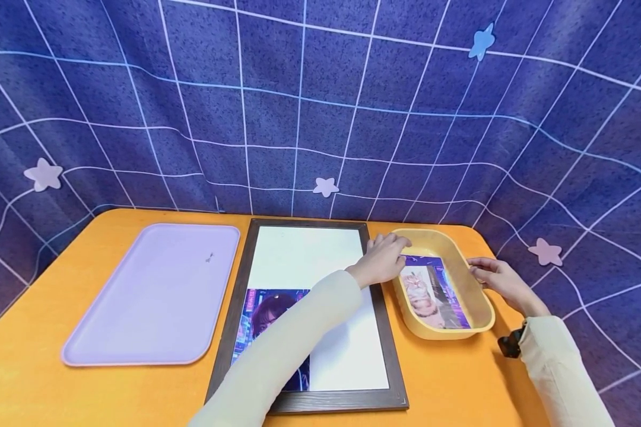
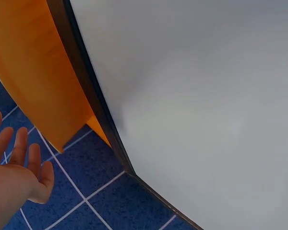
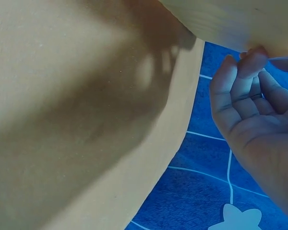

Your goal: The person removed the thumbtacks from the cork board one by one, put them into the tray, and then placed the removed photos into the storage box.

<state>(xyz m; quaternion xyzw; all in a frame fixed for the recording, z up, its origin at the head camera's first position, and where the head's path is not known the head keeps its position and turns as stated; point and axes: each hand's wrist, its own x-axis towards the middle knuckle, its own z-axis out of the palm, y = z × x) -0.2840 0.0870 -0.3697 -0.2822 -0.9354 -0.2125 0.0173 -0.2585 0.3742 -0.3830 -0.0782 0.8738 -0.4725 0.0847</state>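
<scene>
A yellow plastic bin (image 1: 478,299) stands at the right of the table, with a printed cat picture (image 1: 422,296) and a purple neon-coloured print in it. My left hand (image 1: 381,259) reaches across to its near-left rim, fingers loosely bent over the edge. The left wrist view has the same hand (image 2: 19,177) with fingers spread and nothing in them. At the opposite rim, my right hand (image 1: 504,281) holds the bin's side with curled fingers; in the right wrist view its fingertips (image 3: 254,60) meet the bin wall. Under my left forearm, a dark-framed white board (image 1: 347,356) bears a neon character picture (image 1: 272,305) at its lower left.
A lilac tray (image 1: 155,296) lies left of the framed board on the orange table (image 1: 27,367). Behind the table hangs a blue gridded curtain (image 1: 278,118) with star shapes. The bin sits close to the table's right edge.
</scene>
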